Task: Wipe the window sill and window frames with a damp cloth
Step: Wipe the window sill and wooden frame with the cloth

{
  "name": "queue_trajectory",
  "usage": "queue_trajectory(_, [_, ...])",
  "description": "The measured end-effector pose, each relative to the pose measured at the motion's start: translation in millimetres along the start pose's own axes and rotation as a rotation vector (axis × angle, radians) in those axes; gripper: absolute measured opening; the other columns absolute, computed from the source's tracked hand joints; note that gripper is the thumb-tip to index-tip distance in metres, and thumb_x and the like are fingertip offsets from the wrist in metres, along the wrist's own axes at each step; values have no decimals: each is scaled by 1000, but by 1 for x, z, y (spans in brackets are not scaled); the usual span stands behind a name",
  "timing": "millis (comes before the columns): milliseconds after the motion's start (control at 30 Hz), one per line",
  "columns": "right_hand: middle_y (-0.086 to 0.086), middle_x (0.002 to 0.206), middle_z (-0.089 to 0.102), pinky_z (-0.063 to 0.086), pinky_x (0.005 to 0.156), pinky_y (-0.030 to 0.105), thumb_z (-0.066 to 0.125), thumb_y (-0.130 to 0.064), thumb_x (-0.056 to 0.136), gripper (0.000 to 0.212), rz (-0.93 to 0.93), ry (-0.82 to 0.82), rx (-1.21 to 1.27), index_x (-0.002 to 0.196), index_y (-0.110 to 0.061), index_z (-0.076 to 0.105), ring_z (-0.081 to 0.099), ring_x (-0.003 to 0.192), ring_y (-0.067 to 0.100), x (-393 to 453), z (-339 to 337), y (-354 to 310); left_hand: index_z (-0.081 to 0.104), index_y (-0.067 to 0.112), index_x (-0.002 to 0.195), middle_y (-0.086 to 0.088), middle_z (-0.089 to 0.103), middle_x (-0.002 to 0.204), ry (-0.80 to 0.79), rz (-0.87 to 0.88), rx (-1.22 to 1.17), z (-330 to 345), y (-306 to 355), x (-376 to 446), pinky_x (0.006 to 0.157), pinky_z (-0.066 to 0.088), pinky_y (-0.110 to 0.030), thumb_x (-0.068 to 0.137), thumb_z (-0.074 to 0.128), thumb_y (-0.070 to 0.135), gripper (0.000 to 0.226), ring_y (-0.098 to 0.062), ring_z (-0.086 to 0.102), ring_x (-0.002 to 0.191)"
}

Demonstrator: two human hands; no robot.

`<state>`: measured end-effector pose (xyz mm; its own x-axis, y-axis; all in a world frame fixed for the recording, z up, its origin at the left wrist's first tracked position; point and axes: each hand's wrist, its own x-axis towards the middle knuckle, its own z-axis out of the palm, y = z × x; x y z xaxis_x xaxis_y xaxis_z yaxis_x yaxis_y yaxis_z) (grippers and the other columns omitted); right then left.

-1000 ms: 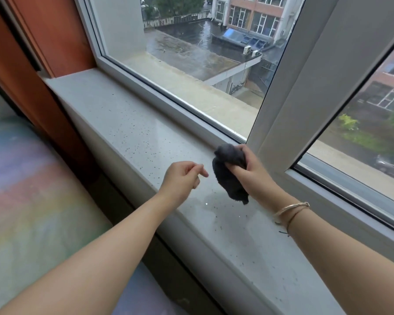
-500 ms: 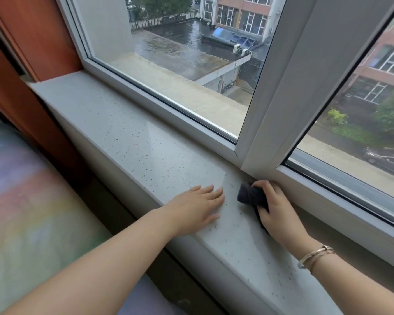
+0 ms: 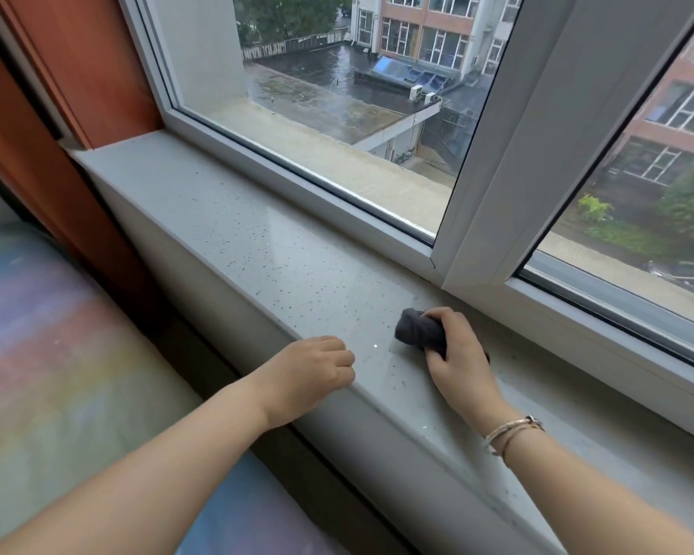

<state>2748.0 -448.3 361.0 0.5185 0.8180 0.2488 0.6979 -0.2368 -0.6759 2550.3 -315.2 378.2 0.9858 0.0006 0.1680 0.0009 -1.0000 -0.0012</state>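
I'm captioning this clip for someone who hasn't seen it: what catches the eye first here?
First, the right hand gripping a bunched dark grey cloth on the speckled pale window sill, close to the foot of the white window frame. Next, the left hand resting with curled fingers at the sill's front edge, holding nothing. Behind the glass lies a rain-wet flat roof.

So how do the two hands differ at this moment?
The right hand grips a dark cloth pressed onto the sill; the left hand holds nothing, fingers curled. The right sits near the window frame, the left at the sill's front edge. Both rest on the sill.
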Motion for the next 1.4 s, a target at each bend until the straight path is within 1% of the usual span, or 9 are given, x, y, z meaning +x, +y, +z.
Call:
queue_trajectory(133, [-1,104,53,32,81,11,56,8,74,42,-18,-16,-4,109,-15,55,49,96,12,-10,-1,0,54,16,60,5,49,60,99,-104,-89,-1,3,-6,45,42,-24,70,43,-1,23,-14,48,54])
queue_trajectory(267, [-10,111,51,34,89,14,58,-2,76,43,-85,-179,-34,114,-22,52,49,103,5,-23,-6,-7,69,15,76,7,66,76,243,-453,-395,-8,-1,-7,64,52,-30,81,64,6,12,-11,61,68])
queue_trajectory(400, [-20,129,45,37,99,24,55,-39,83,36,-226,-351,-149,118,-32,49,44,117,-1,-36,-18,-12,72,14,80,8,70,80,366,-643,-510,-24,-11,-11,72,44,-11,82,68,5,11,-6,62,76])
queue_trajectory(500, [-15,151,27,18,115,30,36,-69,87,56,-301,-421,-368,133,-37,41,22,139,2,-42,-10,-17,73,12,84,5,71,83,451,-741,-544,-33,-21,-19,73,43,-5,81,70,4,9,-5,63,78])
queue_trajectory(600, [-9,158,12,0,117,28,17,-64,93,57,-316,-430,-482,145,-42,26,6,145,7,-23,22,-36,73,13,93,3,68,86,496,-834,-567,-39,-38,-27,73,45,-9,83,68,5,13,-11,63,80])
queue_trajectory(867, [-10,159,10,6,119,35,25,-54,93,50,-352,-496,-520,143,-50,24,4,146,8,23,71,-65,73,13,86,-2,61,84,355,-932,-454,-31,-91,-57,79,50,-38,87,66,18,9,-19,59,79])
queue_trajectory(1067, [-16,157,13,1,118,45,32,-61,92,37,-287,-470,-527,118,-43,51,0,145,4,-31,46,-67,71,19,71,7,66,73,314,-969,-673,-35,-97,-66,71,50,-26,80,74,28,14,-9,62,73])
queue_trajectory(1233, [-14,150,32,19,114,53,47,-44,90,18,-260,-292,-609,103,-32,43,17,145,11,-17,82,-81,70,21,67,5,67,66,297,-975,-785,-45,-106,-72,66,50,-28,81,72,29,16,-10,62,67])
queue_trajectory(1400, [-9,158,13,7,118,42,53,-33,86,69,-253,-343,-642,147,-27,21,7,146,9,4,94,-85,71,18,72,6,69,69,318,-995,-820,-49,-129,-74,65,47,-13,86,66,19,15,-6,64,71])
